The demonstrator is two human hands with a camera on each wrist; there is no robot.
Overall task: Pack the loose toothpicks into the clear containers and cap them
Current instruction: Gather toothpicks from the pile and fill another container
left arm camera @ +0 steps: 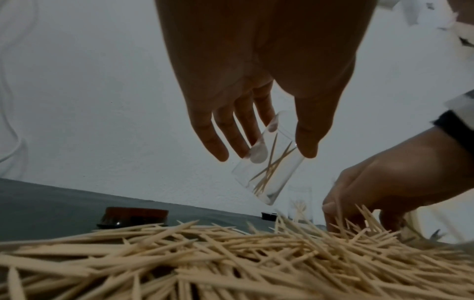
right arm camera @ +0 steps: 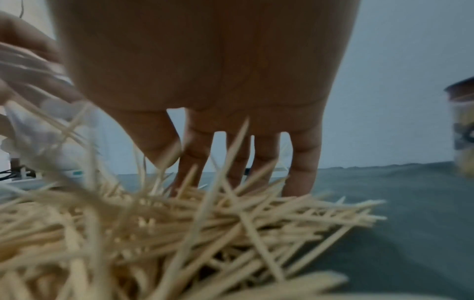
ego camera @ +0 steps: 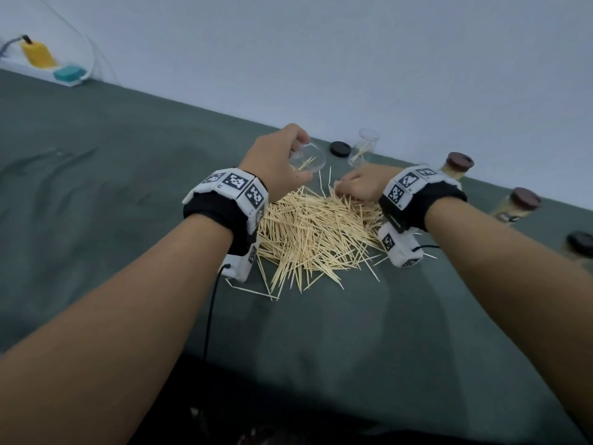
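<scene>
A wide pile of loose toothpicks (ego camera: 314,232) lies on the green cloth. My left hand (ego camera: 288,152) holds a clear container (ego camera: 309,157) tilted above the pile's far side, gripped between fingers (left arm camera: 246,146) and thumb; a few toothpicks lie inside the container (left arm camera: 269,172). My right hand (ego camera: 345,187) reaches down into the pile's far right edge. Its fingers (right arm camera: 259,158) and thumb close round a bunch of toothpicks (right arm camera: 205,213), with the fingertips hidden among them. A second clear container (ego camera: 364,149) stands upright and uncapped by the wall. A dark cap (ego camera: 340,148) lies beside it.
Two filled, capped containers (ego camera: 457,165) (ego camera: 518,203) stand along the wall at the right. Another dark cap (ego camera: 580,244) sits at the right edge. A yellow and a teal object (ego camera: 69,73) rest far left. The wall runs close behind the containers.
</scene>
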